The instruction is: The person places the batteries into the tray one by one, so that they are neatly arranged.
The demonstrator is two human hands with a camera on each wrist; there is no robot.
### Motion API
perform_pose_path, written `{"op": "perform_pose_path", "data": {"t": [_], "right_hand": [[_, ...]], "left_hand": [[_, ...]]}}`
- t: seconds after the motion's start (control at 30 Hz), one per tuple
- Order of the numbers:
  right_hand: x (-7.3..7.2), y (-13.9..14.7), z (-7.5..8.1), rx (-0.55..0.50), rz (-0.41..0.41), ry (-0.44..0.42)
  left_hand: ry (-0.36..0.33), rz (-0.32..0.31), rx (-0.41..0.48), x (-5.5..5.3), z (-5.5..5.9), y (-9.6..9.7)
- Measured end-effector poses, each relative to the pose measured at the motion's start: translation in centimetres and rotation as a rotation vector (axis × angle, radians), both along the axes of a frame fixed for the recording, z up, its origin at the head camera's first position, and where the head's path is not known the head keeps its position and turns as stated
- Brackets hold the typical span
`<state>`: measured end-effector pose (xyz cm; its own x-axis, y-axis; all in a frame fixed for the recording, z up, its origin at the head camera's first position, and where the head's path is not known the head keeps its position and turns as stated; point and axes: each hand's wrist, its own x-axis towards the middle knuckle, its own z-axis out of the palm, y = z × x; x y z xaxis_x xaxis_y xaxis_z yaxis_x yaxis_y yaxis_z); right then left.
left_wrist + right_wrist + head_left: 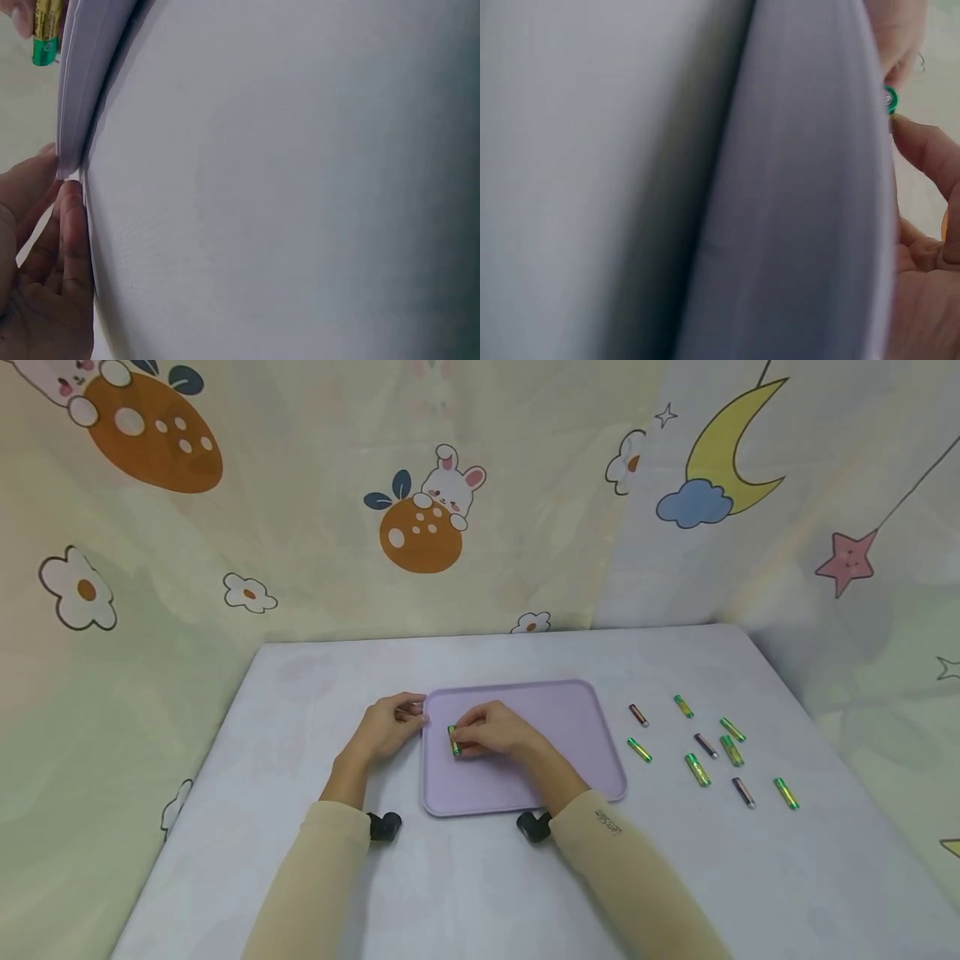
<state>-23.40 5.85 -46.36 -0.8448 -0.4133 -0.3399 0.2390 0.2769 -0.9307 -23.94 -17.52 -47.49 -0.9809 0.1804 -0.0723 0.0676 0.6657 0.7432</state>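
Observation:
A shallow lilac tray (pixel 555 727) lies on the white table. My left hand (pixel 386 727) is at the tray's upper left corner; in the left wrist view its thumb and fingers (pixel 71 232) pinch the rim. Over the left part of the tray, my right hand (pixel 495 729) pinches a green and yellow battery (pixel 453 741) between thumb and fingers. The battery's green end (pixel 44 51) shows at the top of the left wrist view. In the right wrist view the tray wall (pixel 802 187) covers most of the battery, leaving one round end (pixel 890 100) visible.
Right of the tray, several loose batteries are scattered on the table (pixel 750 877): green and yellow ones like the thick one (pixel 697 770), and dark brown ones like the nearest (pixel 743 792). A patterned cloth (pixel 315 510) hangs behind the table and at its sides.

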Motion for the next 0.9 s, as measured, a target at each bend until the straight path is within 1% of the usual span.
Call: {"op": "perform_pose_path", "data": {"t": [0.13, 0.27, 0.37, 0.47, 0.6, 0.77, 0.9], "right_hand": [[0.1, -1.2, 0.0, 0.027, 0.013, 0.002], [0.3, -2.0, 0.0, 0.059, -0.005, 0.013], [0.6, -2.8, 0.3, 0.139, -0.009, 0.07], [0.9, -3.5, 0.4, 0.212, 0.013, 0.134], [1.2, -4.3, 0.2, 0.22, 0.038, 0.164], [1.3, -3.8, 0.4, 0.254, 0.021, 0.184], [1.2, -2.5, 0.8, 0.274, 0.055, 0.202]], "left_hand": [[0.0, 0.003, 0.006, -0.1, 0.0, 0.0], [-0.005, -0.001, 0.015, -0.2, 0.0, 0.0], [-0.01, -0.001, 0.014, -0.2, 0.1, -0.2], [-0.019, 0.006, 0.0, -0.1, 0.2, -0.5], [-0.022, 0.008, -0.017, -0.1, 0.1, -0.8], [-0.005, -0.017, -0.008, -0.4, -0.1, -0.6], [-0.009, -0.011, -0.012, -0.5, -0.1, -0.3]]}}
